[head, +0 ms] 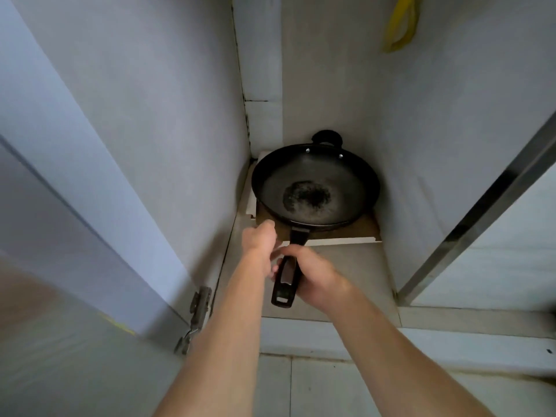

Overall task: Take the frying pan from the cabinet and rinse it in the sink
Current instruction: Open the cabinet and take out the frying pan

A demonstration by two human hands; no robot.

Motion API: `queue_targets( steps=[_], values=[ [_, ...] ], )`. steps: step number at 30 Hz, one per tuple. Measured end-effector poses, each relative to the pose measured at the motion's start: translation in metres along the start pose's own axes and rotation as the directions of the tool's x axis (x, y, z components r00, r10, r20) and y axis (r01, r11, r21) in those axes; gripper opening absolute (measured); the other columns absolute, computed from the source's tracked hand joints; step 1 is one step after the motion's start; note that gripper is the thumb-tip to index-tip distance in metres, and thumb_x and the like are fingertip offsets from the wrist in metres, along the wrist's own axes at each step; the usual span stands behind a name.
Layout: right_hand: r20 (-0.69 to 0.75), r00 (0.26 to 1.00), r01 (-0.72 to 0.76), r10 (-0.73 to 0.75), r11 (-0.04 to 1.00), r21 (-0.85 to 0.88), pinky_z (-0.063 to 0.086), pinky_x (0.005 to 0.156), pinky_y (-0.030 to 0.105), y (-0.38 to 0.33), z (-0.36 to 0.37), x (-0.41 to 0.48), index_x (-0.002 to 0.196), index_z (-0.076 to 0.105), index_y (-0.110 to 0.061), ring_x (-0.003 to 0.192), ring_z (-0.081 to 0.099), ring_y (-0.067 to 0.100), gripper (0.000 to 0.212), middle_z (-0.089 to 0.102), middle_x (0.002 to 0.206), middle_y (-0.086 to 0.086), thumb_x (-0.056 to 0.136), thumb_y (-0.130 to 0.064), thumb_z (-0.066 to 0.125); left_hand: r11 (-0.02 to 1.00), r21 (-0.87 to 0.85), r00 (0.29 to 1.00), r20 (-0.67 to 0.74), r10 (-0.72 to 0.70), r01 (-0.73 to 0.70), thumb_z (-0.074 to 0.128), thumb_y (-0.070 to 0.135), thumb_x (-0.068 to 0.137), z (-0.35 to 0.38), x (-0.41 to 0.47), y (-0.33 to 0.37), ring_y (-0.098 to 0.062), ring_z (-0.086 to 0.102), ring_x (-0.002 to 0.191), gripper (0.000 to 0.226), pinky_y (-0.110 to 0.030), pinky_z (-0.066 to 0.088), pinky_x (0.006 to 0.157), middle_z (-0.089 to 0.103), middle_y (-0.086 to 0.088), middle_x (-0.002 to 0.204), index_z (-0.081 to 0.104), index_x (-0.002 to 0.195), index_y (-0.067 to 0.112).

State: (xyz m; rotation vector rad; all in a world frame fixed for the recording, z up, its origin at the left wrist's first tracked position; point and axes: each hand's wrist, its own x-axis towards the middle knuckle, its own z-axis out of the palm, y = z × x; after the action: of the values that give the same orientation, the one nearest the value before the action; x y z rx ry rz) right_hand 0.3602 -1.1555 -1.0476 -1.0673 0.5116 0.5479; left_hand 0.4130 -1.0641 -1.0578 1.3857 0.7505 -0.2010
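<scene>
While in cabinet [156,121], one frying pan [314,179], left hand [260,245], right hand [314,273].

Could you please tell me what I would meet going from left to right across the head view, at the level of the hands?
Pale open cabinet door → grey metal hinge → left hand → right hand, gripping the long handle of the black frying pan → steel-edged right door. The pan spans both hands, so it is left unplaced.
</scene>
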Motion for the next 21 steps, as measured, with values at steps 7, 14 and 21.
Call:
queue_targets(
  steps=[7,14,21],
  values=[
    [-0.172,0.984,0.028,-0.054,0.988,-0.15,0.037,0.039,0.024,0.01,-0.016,-0.002,0.083,0.056,-0.008,0.039,0.039,0.014,0.02,0.046,0.052,0.004,0.092,-0.022,0.067,0.997,-0.079,0.999,0.04,-0.009,0.012,0.058,0.023,0.095,0.025,0.034,0.008,-0.028,0.061,0.103,0.045,-0.044,0.055,0.093,0.058,-0.01,0.106,0.044,0.134,0.005],
    [-0.218,0.969,0.024,-0.115,0.925,-0.38,0.032,0.037,0.024,0.009,-0.043,-0.017,0.069,0.051,-0.009,0.037,0.035,0.013,0.022,0.043,0.051,0.003,0.087,-0.006,0.064,0.984,-0.17,0.996,-0.06,-0.06,0.05,0.065,-0.002,0.082,0.035,0.051,-0.002,-0.032,0.066,0.091,0.024,-0.036,0.057,0.07,0.066,-0.022,0.116,0.055,0.103,0.004],
    [-0.219,0.976,-0.114,0.015,0.888,-0.445,0.029,0.036,0.021,0.005,-0.048,-0.072,0.069,0.049,-0.008,0.033,0.034,0.014,0.023,0.041,0.047,0.002,0.085,-0.002,0.065,0.977,-0.18,0.979,-0.145,-0.142,0.115,0.064,-0.013,0.073,0.004,0.007,-0.011,-0.034,0.068,0.089,0.038,-0.026,0.051,0.041,0.069,-0.025,0.107,0.061,0.111,-0.01]
  ],
)
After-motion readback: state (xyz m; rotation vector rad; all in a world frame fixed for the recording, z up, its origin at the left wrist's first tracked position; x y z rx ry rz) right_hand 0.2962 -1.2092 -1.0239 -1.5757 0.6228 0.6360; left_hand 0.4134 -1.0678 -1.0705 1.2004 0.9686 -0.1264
